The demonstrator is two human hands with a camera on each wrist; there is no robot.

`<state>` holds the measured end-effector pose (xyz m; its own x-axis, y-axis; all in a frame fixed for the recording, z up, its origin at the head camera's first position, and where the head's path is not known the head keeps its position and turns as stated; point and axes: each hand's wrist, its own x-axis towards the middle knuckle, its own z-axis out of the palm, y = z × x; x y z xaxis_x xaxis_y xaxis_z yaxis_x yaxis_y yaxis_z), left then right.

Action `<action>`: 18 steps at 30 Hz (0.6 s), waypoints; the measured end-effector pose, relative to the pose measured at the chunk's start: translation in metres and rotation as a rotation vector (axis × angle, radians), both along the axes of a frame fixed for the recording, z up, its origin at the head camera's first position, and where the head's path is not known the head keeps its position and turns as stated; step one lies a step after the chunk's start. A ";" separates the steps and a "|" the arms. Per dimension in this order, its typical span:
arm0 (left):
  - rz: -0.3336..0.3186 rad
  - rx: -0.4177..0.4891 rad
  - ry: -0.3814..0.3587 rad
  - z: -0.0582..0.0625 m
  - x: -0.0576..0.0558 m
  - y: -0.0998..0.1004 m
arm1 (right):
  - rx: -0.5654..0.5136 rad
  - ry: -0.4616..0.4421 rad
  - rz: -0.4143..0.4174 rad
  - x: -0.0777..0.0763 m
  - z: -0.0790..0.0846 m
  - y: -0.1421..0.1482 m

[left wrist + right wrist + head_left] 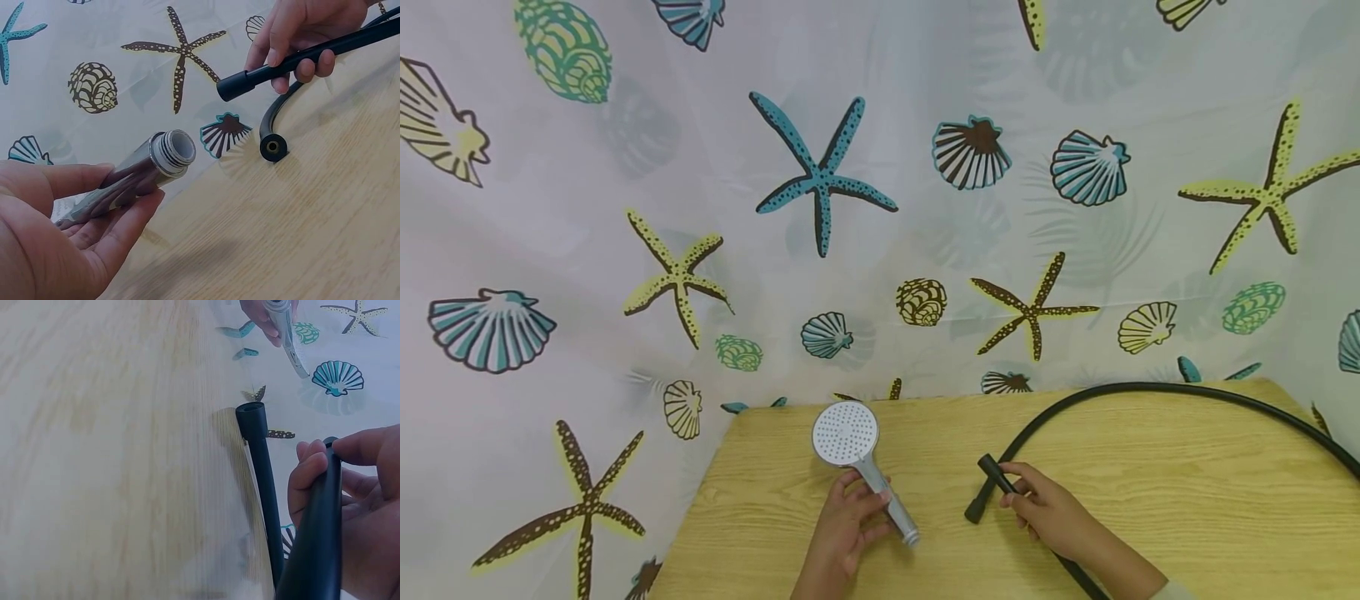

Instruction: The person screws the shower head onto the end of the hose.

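My left hand (847, 521) grips the handle of a silver shower head (846, 433), its round spray face turned up toward the head camera. The threaded end of the handle (178, 152) points toward my right hand in the left wrist view. In my right hand (1051, 510) is one end of a black shower hose (996, 473), pinched between thumb and fingers just behind its connector (235, 86). The hose's other end (976, 510) lies on the table beside that hand. Handle and hose connector are apart.
The hose (1150, 387) arcs along the back of the wooden table (760, 467) and off to the right. A white curtain (880, 333) printed with shells and starfish hangs behind the table and at its sides.
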<state>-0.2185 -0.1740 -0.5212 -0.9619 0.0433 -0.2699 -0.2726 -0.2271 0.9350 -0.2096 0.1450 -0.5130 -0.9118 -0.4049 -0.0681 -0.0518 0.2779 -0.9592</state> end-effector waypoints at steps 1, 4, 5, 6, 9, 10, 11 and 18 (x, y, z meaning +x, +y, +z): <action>-0.001 -0.003 0.003 0.000 0.000 0.000 | -0.006 -0.002 0.001 0.000 0.000 0.000; -0.002 -0.002 0.010 0.000 0.002 0.001 | -0.024 -0.008 0.006 0.000 -0.001 0.001; -0.001 -0.005 0.011 0.001 0.002 0.002 | -0.026 -0.008 0.009 0.000 -0.001 0.000; -0.002 -0.006 0.012 0.001 0.002 0.002 | -0.030 -0.009 0.011 0.000 -0.001 0.000; -0.004 -0.014 0.012 0.003 0.003 0.003 | -0.034 -0.008 0.016 0.000 -0.002 0.000; -0.004 -0.017 0.012 0.004 0.003 0.003 | -0.033 -0.007 0.017 0.000 -0.002 0.000; -0.004 -0.021 0.009 0.004 0.004 0.004 | -0.032 -0.005 0.019 0.000 -0.001 0.000; 0.010 -0.022 0.003 0.006 0.004 0.006 | -0.016 0.001 0.022 0.002 0.001 -0.001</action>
<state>-0.2146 -0.1680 -0.5152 -0.9630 0.0276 -0.2680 -0.2678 -0.2093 0.9405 -0.2078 0.1443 -0.5121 -0.9026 -0.4262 -0.0602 -0.0591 0.2613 -0.9635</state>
